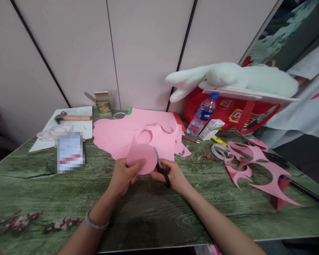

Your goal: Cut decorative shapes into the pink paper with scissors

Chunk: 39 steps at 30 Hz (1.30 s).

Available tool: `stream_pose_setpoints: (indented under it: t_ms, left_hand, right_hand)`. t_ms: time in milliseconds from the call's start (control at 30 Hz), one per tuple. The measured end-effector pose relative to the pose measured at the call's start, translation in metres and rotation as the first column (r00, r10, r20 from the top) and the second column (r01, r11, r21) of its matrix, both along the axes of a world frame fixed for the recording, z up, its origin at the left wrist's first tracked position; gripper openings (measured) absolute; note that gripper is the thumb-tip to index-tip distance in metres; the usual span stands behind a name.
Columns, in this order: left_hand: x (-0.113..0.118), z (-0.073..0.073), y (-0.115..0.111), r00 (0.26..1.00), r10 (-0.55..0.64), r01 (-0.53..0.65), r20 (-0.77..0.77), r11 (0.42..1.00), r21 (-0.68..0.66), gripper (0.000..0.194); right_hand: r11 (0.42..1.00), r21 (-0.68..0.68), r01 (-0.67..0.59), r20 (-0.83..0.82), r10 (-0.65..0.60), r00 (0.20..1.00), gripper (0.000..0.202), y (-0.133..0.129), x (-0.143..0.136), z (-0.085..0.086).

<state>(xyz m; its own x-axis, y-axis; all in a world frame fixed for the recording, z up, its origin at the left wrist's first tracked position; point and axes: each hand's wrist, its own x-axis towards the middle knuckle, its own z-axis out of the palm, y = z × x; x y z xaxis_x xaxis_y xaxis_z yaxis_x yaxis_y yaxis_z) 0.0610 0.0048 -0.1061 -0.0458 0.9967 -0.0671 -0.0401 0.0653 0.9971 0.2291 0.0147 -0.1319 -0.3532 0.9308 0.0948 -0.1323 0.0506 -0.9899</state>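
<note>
The left hand (124, 173) pinches a pink disc (145, 161) between thumb and fingers; the right hand (172, 173) grips black-handled scissors (163, 173), blades beside the disc's 3 o'clock edge. The outline looks mostly rounded, so this cut seems well along; whether the point at 11 o'clock belongs to it, I cannot tell. From the disc, rounded pink pieces (108, 132) overlap at 10 to 11 o'clock, pink sheets (155, 117) crowd close at 12, a bottle (202, 115) stands at 2, curved offcuts (272, 173) lie at 3, and a hammer (78, 118) at 10
</note>
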Motion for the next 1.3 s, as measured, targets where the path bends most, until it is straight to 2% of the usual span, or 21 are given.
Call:
stream_pose_setpoints:
  t_ms: [300, 500, 667, 767, 867, 1000, 1300]
  left_hand:
    - [-0.0004, -0.0015, 0.0000, 1.000, -0.010, 0.010, -0.007, 1.000, 0.000, 0.045]
    - [-0.0004, -0.0010, 0.0001, 0.998, -0.042, 0.044, -0.042, 0.998, 0.038, 0.047]
    - [0.0005, -0.0005, -0.0010, 0.983, -0.095, 0.095, -0.157, 0.995, -0.006, 0.041]
    - [0.0013, -0.0018, -0.0009, 0.973, -0.083, 0.085, -0.213, 0.996, 0.002, 0.035]
    - [0.0023, -0.0025, -0.0009, 0.977, -0.094, 0.102, -0.190, 0.994, 0.033, 0.038]
    - [0.0033, -0.0023, -0.0020, 0.985, -0.152, 0.157, -0.083, 0.986, 0.050, 0.039]
    - [0.0007, -0.0020, 0.0011, 0.998, 0.058, -0.056, -0.025, 0.996, 0.065, 0.038]
  right_hand:
    - [1.000, 0.000, 0.013, 0.020, -0.013, 1.000, 0.043, -0.0011, -0.0015, 0.0032]
    - [0.984, -0.031, 0.178, 0.035, -0.176, 0.984, 0.041, 0.0000, -0.0010, 0.0062]
    - [0.954, -0.020, 0.298, -0.065, -0.299, 0.952, 0.036, 0.0023, 0.0002, 0.0048]
    - [0.937, -0.033, 0.348, -0.095, -0.350, 0.932, 0.037, 0.0027, 0.0004, 0.0039]
    - [0.946, -0.074, 0.315, -0.091, -0.321, 0.943, 0.041, 0.0015, -0.0001, 0.0042]
    - [0.970, -0.085, 0.226, -0.062, -0.232, 0.971, 0.043, -0.0011, -0.0009, 0.0063]
    - [1.000, -0.003, 0.009, -0.041, -0.009, 0.999, 0.041, -0.0027, -0.0025, 0.0077]
